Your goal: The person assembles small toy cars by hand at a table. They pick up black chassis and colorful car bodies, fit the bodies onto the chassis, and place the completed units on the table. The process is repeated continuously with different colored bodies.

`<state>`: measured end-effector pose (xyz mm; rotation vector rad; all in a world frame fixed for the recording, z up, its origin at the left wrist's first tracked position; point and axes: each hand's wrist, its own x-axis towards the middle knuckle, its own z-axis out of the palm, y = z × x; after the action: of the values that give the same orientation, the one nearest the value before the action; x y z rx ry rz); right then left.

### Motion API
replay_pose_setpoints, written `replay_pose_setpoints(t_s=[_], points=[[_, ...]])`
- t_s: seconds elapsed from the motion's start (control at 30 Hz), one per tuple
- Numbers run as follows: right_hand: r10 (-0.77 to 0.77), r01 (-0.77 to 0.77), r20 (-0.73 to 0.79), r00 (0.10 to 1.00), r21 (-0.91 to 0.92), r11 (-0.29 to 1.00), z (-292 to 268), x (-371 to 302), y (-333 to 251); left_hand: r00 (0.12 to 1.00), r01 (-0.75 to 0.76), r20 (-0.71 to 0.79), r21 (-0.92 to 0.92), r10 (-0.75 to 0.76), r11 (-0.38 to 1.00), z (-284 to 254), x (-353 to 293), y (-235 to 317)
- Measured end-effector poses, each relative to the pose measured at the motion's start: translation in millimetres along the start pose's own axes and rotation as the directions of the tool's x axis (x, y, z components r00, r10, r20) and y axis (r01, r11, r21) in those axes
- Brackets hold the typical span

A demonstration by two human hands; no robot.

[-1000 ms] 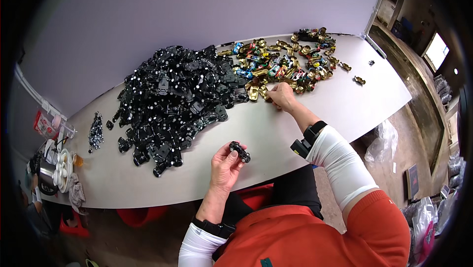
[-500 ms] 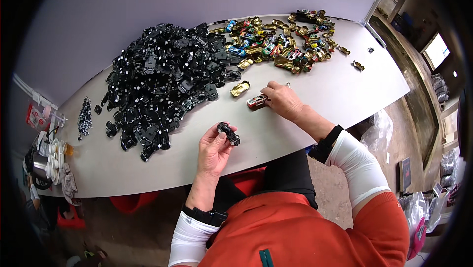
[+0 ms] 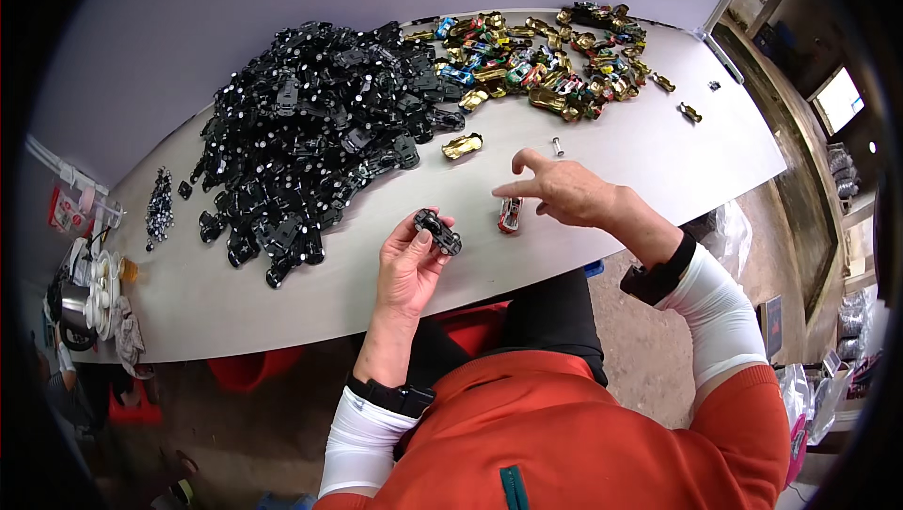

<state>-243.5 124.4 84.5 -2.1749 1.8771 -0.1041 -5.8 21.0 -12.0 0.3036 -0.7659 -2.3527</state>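
Observation:
My left hand (image 3: pixel 406 265) grips a black toy car chassis (image 3: pixel 437 231) with wheels between thumb and fingers, raised over the near part of the table. My right hand (image 3: pixel 566 192) hovers to its right, fingers apart and nothing held. Just below its fingertips a small red-and-white toy car (image 3: pixel 509 215) lies on the table. A gold toy car (image 3: pixel 462 146) lies alone farther back. Beyond my right hand rests a small wheel axle (image 3: pixel 558 146).
A tall heap of black chassis (image 3: pixel 310 124) covers the table's (image 3: pixel 376 308) left half. Painted and gold toy cars (image 3: pixel 527 68) crowd the back right. A small pile of wheel axles (image 3: pixel 160 211) lies far left. One car (image 3: pixel 689 112) sits apart at right.
My right hand has let go of the red-and-white car and moved slightly right. That car now lies turned, nearer to me. The axle shows more fully. My left hand still holds the chassis.

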Motion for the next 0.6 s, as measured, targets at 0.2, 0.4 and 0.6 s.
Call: replay_pose_setpoints(t_s=[0.2, 0.4, 0.6], points=[[-0.050, 0.049, -0.111, 0.993, -0.007, 0.999, 27.9, 11.7, 11.1, 1.000, 0.007, 0.026, -0.035, -0.007, 0.999, -1.0, 0.5, -1.0], [0.106, 0.014, -0.349, 0.931, 0.325, 0.946, 27.6, 12.1, -30.4, 0.998, 0.002, 0.067, -0.040, 0.001, 0.999, 1.1, 0.3, 0.2], [0.233, -0.123, -0.299, 0.925, 0.344, 0.931, 39.5, 15.5, -31.3, 0.998, 0.019, 0.053, -0.017, -0.018, 1.000, -5.6, 1.2, -1.7]])
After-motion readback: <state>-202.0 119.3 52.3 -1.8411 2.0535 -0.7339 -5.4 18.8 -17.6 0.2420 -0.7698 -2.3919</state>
